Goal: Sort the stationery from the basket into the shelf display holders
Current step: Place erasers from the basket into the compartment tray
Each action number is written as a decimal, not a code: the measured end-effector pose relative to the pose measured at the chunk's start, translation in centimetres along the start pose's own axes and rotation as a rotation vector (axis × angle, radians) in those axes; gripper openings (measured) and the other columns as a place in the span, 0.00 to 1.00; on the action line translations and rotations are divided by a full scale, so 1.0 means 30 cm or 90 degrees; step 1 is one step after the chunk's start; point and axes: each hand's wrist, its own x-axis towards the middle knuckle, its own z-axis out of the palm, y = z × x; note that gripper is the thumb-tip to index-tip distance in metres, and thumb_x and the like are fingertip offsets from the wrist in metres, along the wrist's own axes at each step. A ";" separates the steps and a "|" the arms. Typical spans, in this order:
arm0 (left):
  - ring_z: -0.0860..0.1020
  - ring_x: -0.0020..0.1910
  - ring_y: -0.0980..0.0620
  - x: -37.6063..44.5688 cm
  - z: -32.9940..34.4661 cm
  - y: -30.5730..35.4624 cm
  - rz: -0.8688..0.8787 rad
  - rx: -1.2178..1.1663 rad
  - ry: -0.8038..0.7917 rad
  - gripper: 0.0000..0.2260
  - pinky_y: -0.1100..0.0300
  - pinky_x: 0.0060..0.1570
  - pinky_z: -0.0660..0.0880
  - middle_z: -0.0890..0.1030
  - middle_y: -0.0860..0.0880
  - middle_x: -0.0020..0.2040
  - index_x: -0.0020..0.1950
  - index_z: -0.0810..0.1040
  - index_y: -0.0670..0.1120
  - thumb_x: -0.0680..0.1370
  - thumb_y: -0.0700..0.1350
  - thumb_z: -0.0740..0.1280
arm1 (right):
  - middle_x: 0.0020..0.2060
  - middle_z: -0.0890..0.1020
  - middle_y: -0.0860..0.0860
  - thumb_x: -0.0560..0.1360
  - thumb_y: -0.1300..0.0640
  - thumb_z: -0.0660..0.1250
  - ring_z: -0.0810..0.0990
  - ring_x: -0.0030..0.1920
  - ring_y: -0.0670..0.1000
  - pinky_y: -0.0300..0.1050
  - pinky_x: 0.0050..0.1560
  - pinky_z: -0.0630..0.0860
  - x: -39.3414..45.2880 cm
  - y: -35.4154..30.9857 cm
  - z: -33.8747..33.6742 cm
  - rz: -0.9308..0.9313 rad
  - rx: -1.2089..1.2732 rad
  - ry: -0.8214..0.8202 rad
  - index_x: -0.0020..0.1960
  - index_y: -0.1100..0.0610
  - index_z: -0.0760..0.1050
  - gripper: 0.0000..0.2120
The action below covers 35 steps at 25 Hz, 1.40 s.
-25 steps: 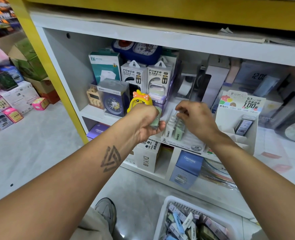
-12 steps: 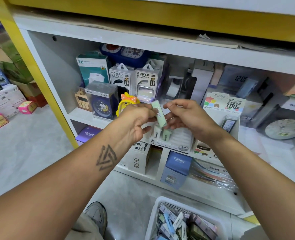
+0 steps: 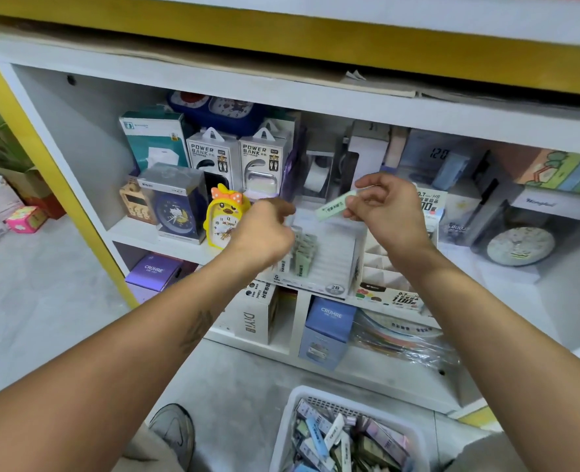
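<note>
A pale green stationery pack [image 3: 335,206] is pinched in the fingers [image 3: 356,202] of the right hand [image 3: 392,212] and held tilted above the white display holder [image 3: 332,257], probably so it can be lined up with a free slot beside the green packs [image 3: 302,253] already seated there. The left hand [image 3: 264,233] is held loosely curled by the holder's left edge; whether anything is gripped cannot be told. The holder is carried on a white shelf [image 3: 138,233] among boxed clocks, and the basket [image 3: 292,424] is left on the grey floor [image 3: 43,301] below, still full.

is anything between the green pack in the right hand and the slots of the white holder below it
Nothing visible does. The right hand pinches the green pack above the white holder, whose right-hand slots look bare. The left hand hovers over its left side.
</note>
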 end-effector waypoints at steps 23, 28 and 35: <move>0.53 0.78 0.49 -0.035 0.038 -0.084 0.225 0.558 -0.294 0.32 0.43 0.73 0.59 0.54 0.46 0.80 0.80 0.51 0.49 0.80 0.50 0.61 | 0.60 0.83 0.55 0.79 0.66 0.62 0.80 0.60 0.56 0.45 0.65 0.74 -0.039 0.079 0.102 -0.207 -0.524 -0.207 0.67 0.56 0.79 0.18; 0.71 0.66 0.45 -0.081 0.064 -0.033 0.318 0.477 -0.142 0.18 0.51 0.59 0.73 0.72 0.46 0.66 0.65 0.73 0.46 0.75 0.44 0.62 | 0.51 0.83 0.49 0.81 0.61 0.62 0.82 0.47 0.50 0.37 0.49 0.77 -0.132 0.010 0.034 -0.123 -0.408 -0.150 0.62 0.52 0.81 0.14; 0.76 0.48 0.49 -0.264 0.211 -0.017 0.225 0.541 -0.449 0.15 0.60 0.44 0.70 0.81 0.47 0.57 0.61 0.78 0.46 0.75 0.44 0.67 | 0.40 0.86 0.48 0.76 0.61 0.66 0.84 0.40 0.45 0.42 0.48 0.80 -0.450 0.116 -0.190 0.060 -0.630 -0.523 0.54 0.53 0.83 0.11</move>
